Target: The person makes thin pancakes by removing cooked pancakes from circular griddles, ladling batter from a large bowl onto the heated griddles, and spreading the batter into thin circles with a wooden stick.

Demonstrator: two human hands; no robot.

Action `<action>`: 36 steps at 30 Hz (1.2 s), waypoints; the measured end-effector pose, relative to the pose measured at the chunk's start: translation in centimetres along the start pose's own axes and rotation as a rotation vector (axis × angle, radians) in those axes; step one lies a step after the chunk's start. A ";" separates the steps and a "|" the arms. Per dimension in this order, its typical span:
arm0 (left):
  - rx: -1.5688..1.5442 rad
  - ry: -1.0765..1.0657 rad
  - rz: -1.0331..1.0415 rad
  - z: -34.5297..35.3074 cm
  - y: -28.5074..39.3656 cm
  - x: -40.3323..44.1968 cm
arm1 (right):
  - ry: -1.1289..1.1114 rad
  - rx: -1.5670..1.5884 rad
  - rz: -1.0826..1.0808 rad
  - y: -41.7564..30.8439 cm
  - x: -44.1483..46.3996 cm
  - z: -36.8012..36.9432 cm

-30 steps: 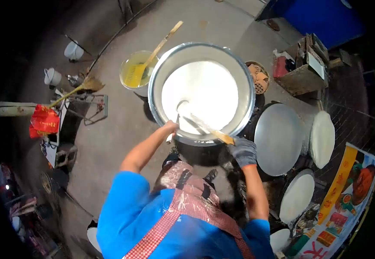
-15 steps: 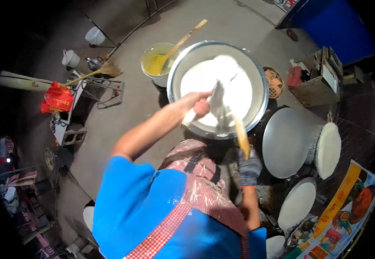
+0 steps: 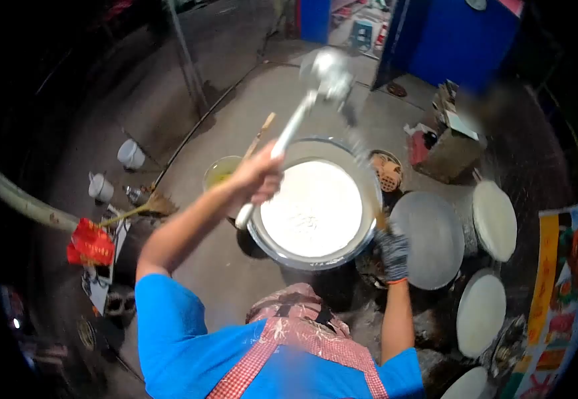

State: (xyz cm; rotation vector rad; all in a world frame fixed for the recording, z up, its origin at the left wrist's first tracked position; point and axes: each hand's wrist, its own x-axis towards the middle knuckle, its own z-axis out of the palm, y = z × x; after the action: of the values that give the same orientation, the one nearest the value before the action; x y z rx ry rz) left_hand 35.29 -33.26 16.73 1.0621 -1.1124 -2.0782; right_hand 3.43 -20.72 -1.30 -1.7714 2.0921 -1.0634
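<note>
My bare left hand (image 3: 260, 176) is closed round the pale handle of a ladle (image 3: 293, 128). The ladle's blurred, whitish bowl is up beyond the far rim of a large metal basin (image 3: 262, 249). Smooth white batter (image 3: 312, 209) lies in the basin. My right hand (image 3: 392, 256), in a grey knit glove with an orange cuff, grips a spatula by its wooden handle (image 3: 380, 219). The spatula's blade is smeared by motion and points away over the basin's right side. Beside that hand is a round grey griddle (image 3: 428, 239) with a bare-looking surface.
Pale round sheets (image 3: 495, 221) lie on further griddles at right and lower right. A bucket of yellow liquid (image 3: 221, 174) stands left of the basin, a basket of perforated briquettes (image 3: 386, 171) behind it. A cardboard box (image 3: 448, 154) and printed banner (image 3: 558, 286) flank the right.
My left hand has lifted the ladle up and away from over the batter. My right hand has stayed near the griddle with the spatula. The head view has tilted up, showing more background.
</note>
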 end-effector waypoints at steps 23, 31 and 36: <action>-0.891 -0.399 -1.043 23.0 -26.7 13.7 | 0.036 -0.479 0.968 12.5 -37.1 -15.7; 0.269 -0.450 -0.303 33.2 -26.1 20.4 | 0.320 -0.255 0.678 16.0 -26.8 -17.9; 0.819 -0.179 0.411 29.9 -36.7 30.5 | 0.132 -0.413 0.908 18.0 -21.2 -14.6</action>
State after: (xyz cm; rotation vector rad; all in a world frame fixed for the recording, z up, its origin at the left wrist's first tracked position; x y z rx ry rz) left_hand -9.76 -24.92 -16.11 0.8705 -2.1630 -1.4112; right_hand -13.40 4.88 -8.20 -0.6410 2.8653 -0.5058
